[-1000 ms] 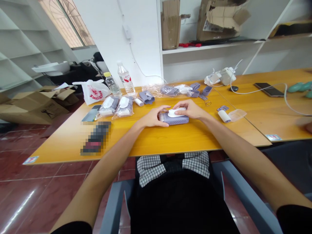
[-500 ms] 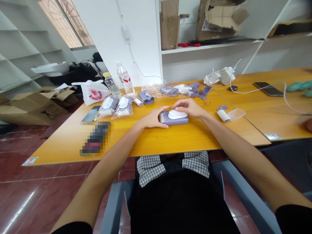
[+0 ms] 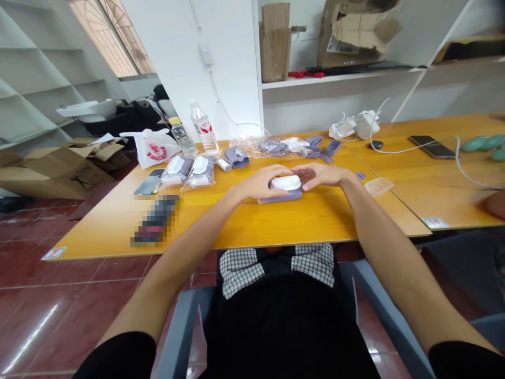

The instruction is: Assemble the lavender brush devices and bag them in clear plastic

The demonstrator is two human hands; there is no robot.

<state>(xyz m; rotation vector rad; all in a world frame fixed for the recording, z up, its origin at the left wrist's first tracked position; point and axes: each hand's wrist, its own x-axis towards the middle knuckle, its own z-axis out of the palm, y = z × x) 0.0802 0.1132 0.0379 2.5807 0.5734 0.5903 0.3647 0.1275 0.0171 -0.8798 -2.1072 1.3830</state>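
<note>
A small purple device (image 3: 281, 196) with a white oval cap (image 3: 285, 182) on top rests on the orange table (image 3: 276, 221), straight in front of me. My left hand (image 3: 258, 184) curls over its left end and grips it. My right hand (image 3: 320, 175) comes in from the right, fingers closed on the white cap's right edge. The device's far side is hidden behind both hands.
Bagged purple devices (image 3: 189, 172), two water bottles (image 3: 203, 129), a white plastic bag (image 3: 153, 147) and loose purple parts (image 3: 319, 147) lie beyond. A clear lid (image 3: 379, 186), chargers (image 3: 357, 125), a phone (image 3: 433, 147) sit right. Another person's hand (image 3: 497, 202) shows at the far right edge.
Both hands have closed in over the device, the left sliding up onto its top and the right dropping lower onto the white cap. The white roller beside the clear lid is now hidden.
</note>
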